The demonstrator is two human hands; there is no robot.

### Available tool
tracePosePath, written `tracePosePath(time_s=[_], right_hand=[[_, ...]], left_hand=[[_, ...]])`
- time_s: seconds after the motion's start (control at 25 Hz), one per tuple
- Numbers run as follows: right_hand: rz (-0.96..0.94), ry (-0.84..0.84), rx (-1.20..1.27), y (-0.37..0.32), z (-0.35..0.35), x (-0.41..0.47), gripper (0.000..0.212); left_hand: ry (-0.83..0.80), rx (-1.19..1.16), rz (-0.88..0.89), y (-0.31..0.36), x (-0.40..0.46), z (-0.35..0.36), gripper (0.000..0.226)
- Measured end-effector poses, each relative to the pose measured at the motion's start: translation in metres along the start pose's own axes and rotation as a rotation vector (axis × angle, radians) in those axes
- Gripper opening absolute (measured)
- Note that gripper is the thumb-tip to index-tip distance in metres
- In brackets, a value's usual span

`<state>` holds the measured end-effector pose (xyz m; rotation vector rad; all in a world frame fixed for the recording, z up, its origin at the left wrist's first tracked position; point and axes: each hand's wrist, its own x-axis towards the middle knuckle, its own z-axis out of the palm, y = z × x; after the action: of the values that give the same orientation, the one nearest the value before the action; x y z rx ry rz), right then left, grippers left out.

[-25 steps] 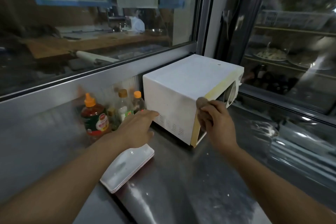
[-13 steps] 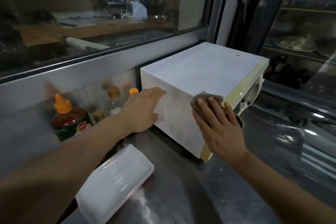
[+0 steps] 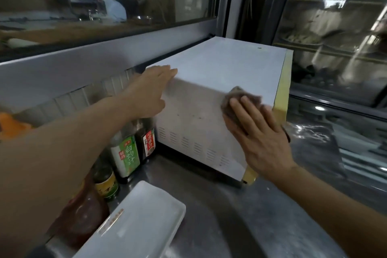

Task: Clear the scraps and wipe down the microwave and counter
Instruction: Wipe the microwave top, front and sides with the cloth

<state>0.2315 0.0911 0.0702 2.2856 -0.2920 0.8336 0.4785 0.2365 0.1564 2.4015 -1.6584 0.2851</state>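
Head view: cloth point(image 3: 234, 98) under right hand's point(image 3: 261, 138) fingers point(image 3: 247, 107).

Bottles clustered left of centre: green-label bottle point(image 3: 126, 154) upright, red-label bottle point(image 3: 148, 142) just behind it, small yellow-label bottle point(image 3: 106, 182) in front, red sauce bottle point(image 3: 83, 216) nearest, partly hidden. White tray point(image 3: 138, 222) lying at bottom, just beside the bottles. Window point(image 3: 104, 6) above, glass door point(image 3: 335, 27) at right, both full of blurred reflections.
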Motion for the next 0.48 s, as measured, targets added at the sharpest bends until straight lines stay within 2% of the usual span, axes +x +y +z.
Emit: tracePosePath(time_s=[0.12, 0.2, 0.28, 0.36, 0.48], right_hand=[[-0.240, -0.119, -0.066, -0.033, 0.034, -0.041, 0.064], [-0.316, -0.174, -0.094, -0.036, 0.037, -0.056, 0.066], [-0.344, -0.152, -0.138, -0.024, 0.028, -0.047, 0.069], [-0.230, -0.102, -0.150, -0.008, 0.009, -0.015, 0.065], [-0.023, 0.029, -0.089, -0.001, -0.003, 0.045, 0.059]], left_hand=[[0.068, -0.065, 0.042, -0.010, 0.003, 0.009, 0.084], [0.063, -0.064, 0.069, -0.013, 0.004, 0.009, 0.085], [0.023, -0.034, 0.104, -0.016, 0.005, 0.003, 0.087], [-0.032, 0.019, 0.125, -0.019, 0.007, -0.006, 0.087], [-0.077, 0.095, 0.030, -0.027, 0.010, -0.019, 0.086]])
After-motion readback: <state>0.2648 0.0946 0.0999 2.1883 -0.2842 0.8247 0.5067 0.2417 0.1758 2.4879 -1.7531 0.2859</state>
